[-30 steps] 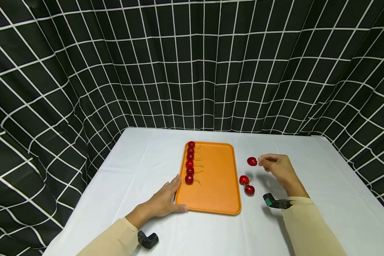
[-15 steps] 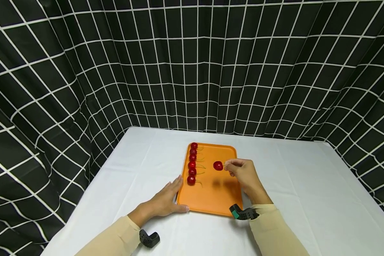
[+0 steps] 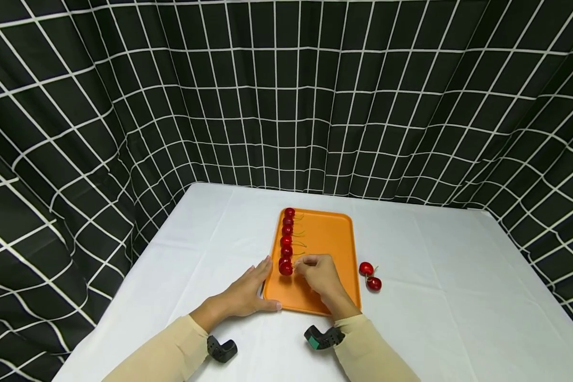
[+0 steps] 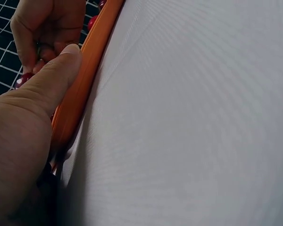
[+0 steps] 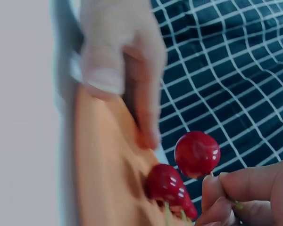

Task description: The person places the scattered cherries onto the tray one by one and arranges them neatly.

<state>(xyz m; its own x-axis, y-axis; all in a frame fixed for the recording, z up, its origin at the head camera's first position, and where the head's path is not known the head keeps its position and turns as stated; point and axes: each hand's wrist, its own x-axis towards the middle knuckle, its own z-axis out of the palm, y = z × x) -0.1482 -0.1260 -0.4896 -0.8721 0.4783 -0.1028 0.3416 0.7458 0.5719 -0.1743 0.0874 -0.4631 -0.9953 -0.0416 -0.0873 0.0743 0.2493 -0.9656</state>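
Observation:
My right hand [image 3: 321,276] pinches a red cherry [image 5: 197,154] by its stem, over the left part of the orange tray [image 3: 327,239]. That cherry hangs close to the near end of a column of several cherries [image 3: 286,241] along the tray's left side, their stems pointing right. In the head view it partly covers the nearest one in the column. My left hand [image 3: 243,294] rests at the tray's near left corner, fingers along the left rim and thumb on the near edge. In the left wrist view the thumb [image 4: 56,77] lies at the tray's rim.
Two more cherries [image 3: 370,276] lie together on the white tablecloth [image 3: 434,276], just right of the tray. A black curtain with a white grid [image 3: 305,106] stands behind the table and along both sides.
My right hand has carried the cherry leftward from beyond the tray's right side to the near end of the column. The left hand stays at the tray's corner.

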